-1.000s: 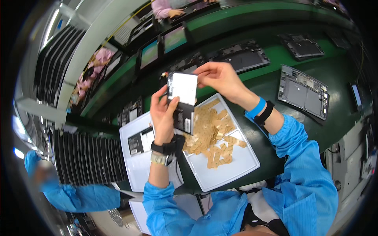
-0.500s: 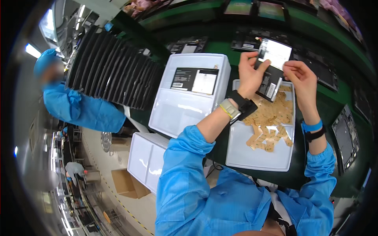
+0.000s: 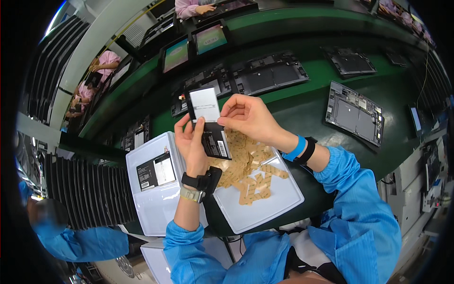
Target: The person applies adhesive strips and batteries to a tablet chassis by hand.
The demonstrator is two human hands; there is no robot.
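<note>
My left hand (image 3: 193,149) is closed around a flat black battery (image 3: 215,142) with a white panel on its upper part, thumb lying across its face. The fingertips of my right hand (image 3: 250,118) are pinched together at the battery's right edge, beside the white panel; what lies between them is too small to make out. Below the battery, many tan adhesive pieces (image 3: 243,163) are heaped and scattered in a white tray (image 3: 279,208).
To the left, a second battery (image 3: 156,173) rests on a white plastic box (image 3: 142,208) beside a stack of black trays (image 3: 90,189). Opened tablet bodies (image 3: 354,113) lie on the green bench, lit tablets (image 3: 210,39) beyond. A blue-sleeved co-worker (image 3: 90,244) is at lower left.
The view has swung to the right, so hands, tray and box appear farther left. The battery is still in my left hand, and my right fingertips stay at its edge.
</note>
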